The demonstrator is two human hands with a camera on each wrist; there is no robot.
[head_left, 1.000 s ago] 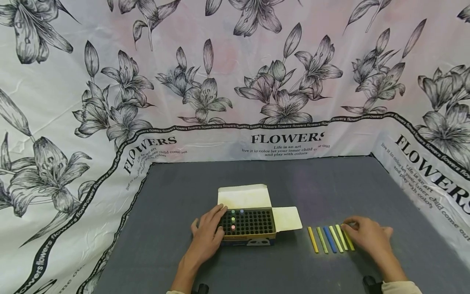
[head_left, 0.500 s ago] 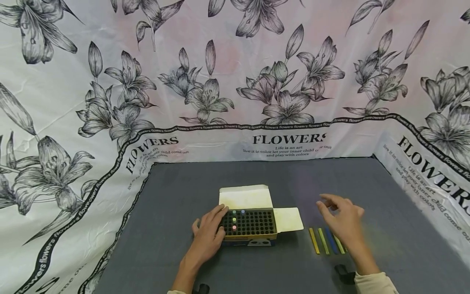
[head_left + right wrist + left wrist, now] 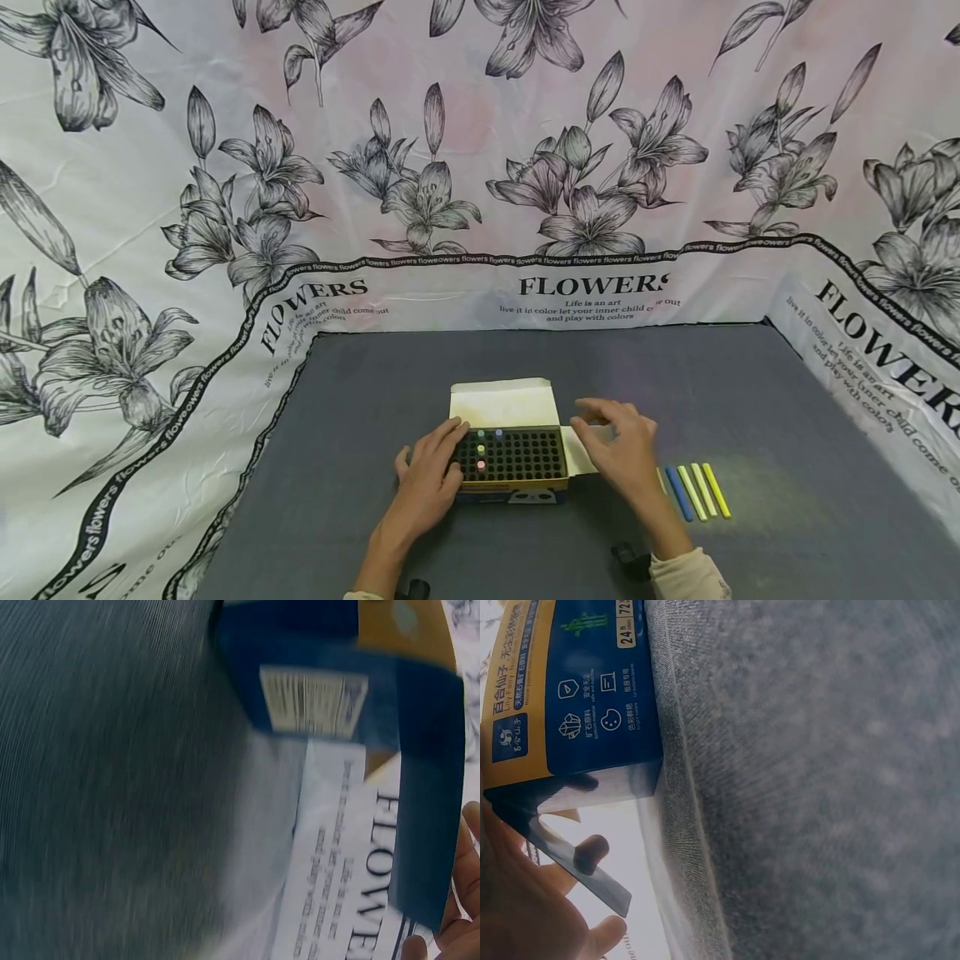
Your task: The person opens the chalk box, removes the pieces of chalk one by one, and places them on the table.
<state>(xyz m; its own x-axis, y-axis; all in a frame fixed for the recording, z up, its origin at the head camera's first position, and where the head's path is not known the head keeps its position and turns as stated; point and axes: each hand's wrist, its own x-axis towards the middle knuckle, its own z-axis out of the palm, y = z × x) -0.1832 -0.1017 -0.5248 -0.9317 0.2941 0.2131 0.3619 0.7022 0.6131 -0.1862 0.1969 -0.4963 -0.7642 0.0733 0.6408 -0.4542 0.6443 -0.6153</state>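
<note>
I see the box (image 3: 510, 457) standing mid-tabletop (image 3: 525, 358), flaps open, its black grid of holes mostly unfilled; a few chalks (image 3: 481, 450) stand in the left columns, green, blue and pink ends showing. My left hand (image 3: 427, 475) rests against the box's left end, fingers curled onto its rim. My right hand (image 3: 618, 450) hovers over the right flap (image 3: 581, 450), fingers loosely bent; whether they carry a chalk I cannot tell. Loose sticks (image 3: 697, 490), blue, pale green and yellow, lie in a row just right of that hand. Grey tabletop is open behind the box and to both sides, up to the flowered cloth (image 3: 480, 167).
</note>
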